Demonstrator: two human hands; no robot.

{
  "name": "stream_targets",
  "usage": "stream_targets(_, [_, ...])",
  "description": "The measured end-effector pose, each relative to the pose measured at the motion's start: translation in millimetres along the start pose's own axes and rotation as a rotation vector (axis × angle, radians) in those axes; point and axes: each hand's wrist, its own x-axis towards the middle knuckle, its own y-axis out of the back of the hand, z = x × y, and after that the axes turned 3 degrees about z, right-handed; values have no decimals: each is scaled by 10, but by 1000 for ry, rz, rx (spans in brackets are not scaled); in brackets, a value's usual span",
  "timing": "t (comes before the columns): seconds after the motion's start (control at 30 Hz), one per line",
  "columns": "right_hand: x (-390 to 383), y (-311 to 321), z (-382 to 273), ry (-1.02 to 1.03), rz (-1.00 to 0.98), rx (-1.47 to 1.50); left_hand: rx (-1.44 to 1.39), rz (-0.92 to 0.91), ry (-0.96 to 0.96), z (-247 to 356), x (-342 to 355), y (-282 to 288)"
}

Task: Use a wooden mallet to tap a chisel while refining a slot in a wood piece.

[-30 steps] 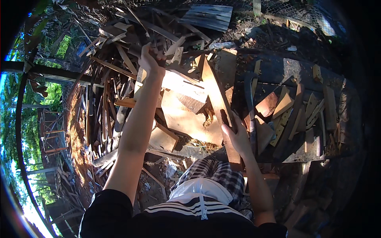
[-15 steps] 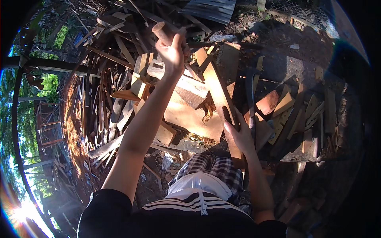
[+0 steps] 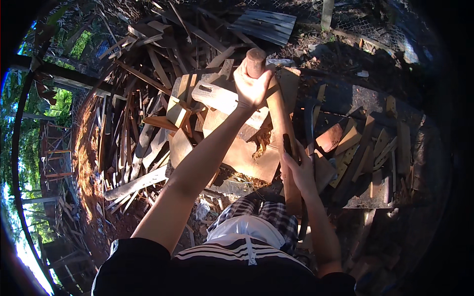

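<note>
My left hand (image 3: 251, 89) is closed round a thick, round wooden stick (image 3: 256, 57), whose flat end faces up. It is held above the far end of a long wooden plank (image 3: 280, 111), and the rest of the stick is hidden by the hand. Along the plank's right edge, my right hand (image 3: 302, 172) grips a slim dark piece (image 3: 287, 143), its thumb lying against the plank. Most of that dark piece is covered, so its kind cannot be made out. A long, curved dark strip (image 3: 309, 118) runs just right of the plank.
A broad sunlit board (image 3: 252, 160) and a pale slotted board (image 3: 215, 96) lie left of the plank. Several wood offcuts (image 3: 349, 140) and a reddish block (image 3: 329, 137) cover the right side. Heaped scrap wood (image 3: 148, 81) fills the left, with a corrugated sheet (image 3: 261, 27) behind.
My left hand has swung right with the round stick, from over the woodpile to over the plank's far end. The right hand stays at the plank's edge. The view has shifted slightly.
</note>
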Motion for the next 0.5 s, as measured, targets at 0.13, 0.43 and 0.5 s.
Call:
stream_targets(0.13, [-43,3,-969,55,164,-198,-181,-28,180,98,29,-19])
stream_targets(0.43, [-60,-122,-2072,627,252,-1165,-231,-111,105,132,15,-56])
stream_targets(0.5, [-92,-83,-2207,627,159,-1083,-235,-86,-56,115,-47,-59])
